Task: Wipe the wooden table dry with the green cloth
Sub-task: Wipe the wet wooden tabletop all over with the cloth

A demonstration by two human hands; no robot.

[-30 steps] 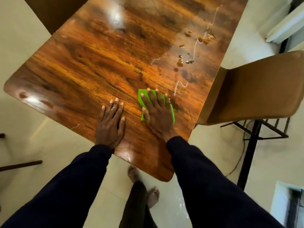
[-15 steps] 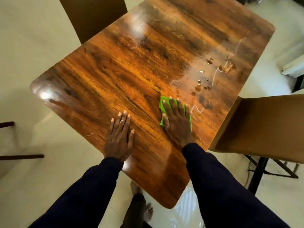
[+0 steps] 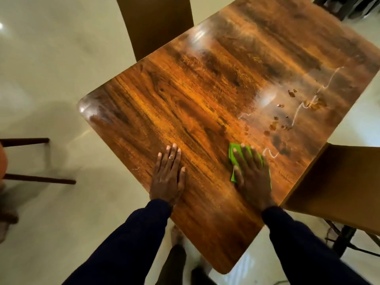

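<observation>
Since the frame half a second ago the camera view has shifted, so more of the far end of the bench shows; both hands lie in much the same places on the wood, with the cloth pad under the right palm as before.

Right hand [image 3: 252, 173]: flat, palm down, fingers extended and slightly spread, pressing the green cloth [image 3: 234, 154] onto the bench [image 3: 195, 103]. No curl of the fingers around the cloth; it is pinned under the palm, not gripped. The cloth is folded, and green shows past the fingertips, at the thumb side and as a thin strip at the little-finger side. It sits close to the bench's right edge, toward the near corner.

Left hand [image 3: 167, 175]: flat on bare wood, fingers together and straight, holding nothing. It lies near the bench's left edge, well apart from the right hand. A ring shows on one finger.

Water streaks [image 3: 296, 114]: thin pale wavy lines and a dull wet film run along the right side of the bench, beyond the cloth. One streak ends just beside the right fingertips. Small brownish droplets [image 3: 274, 125] are scattered in the wet patch.

A tan chair [image 3: 337, 182] stands against the right edge; a darker chair back [image 3: 156, 25] stands at the far left edge. Dark sleeves cover both forearms.
</observation>
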